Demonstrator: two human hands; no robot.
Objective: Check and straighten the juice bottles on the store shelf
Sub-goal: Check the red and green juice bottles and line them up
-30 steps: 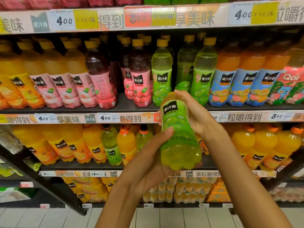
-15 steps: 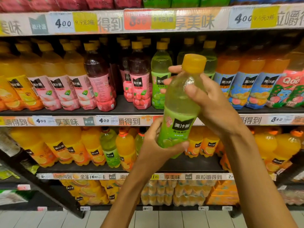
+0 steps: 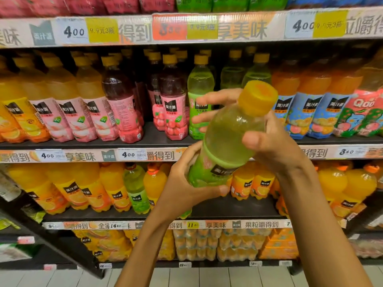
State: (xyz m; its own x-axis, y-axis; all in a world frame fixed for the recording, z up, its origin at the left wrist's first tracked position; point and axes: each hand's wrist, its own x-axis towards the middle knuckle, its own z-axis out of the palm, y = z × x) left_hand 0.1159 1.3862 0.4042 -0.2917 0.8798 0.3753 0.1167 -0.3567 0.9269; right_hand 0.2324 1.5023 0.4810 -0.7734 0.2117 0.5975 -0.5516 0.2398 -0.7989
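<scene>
Gripping the tilted green juice bottle (image 3: 226, 139) in front of the shelf (image 3: 161, 139): left hand (image 3: 182, 189) wrapping its base, right hand (image 3: 269, 141) clasping its shoulder.

You're in a retail shop, drinks aisle. Evidence: tiered black shelves (image 3: 157, 139) stocked w/ rows of identical juice bottles (image 3: 174, 104) grouped by flavour, i.e. orange, pink, dark red, green. Each shelf edge carries a printed strip (image 3: 134, 32) w/ Chinese promo text & price tags (image 3: 73, 32) reading "400", one w/ a yellow multi-buy sticker (image 3: 101, 30). Lower tiers hold larger orange bottles (image 3: 257, 181) & shrink-wrapped multipacks (image 3: 207, 245). Pale tiled floor (image 3: 207, 276) below the shelving.
</scene>
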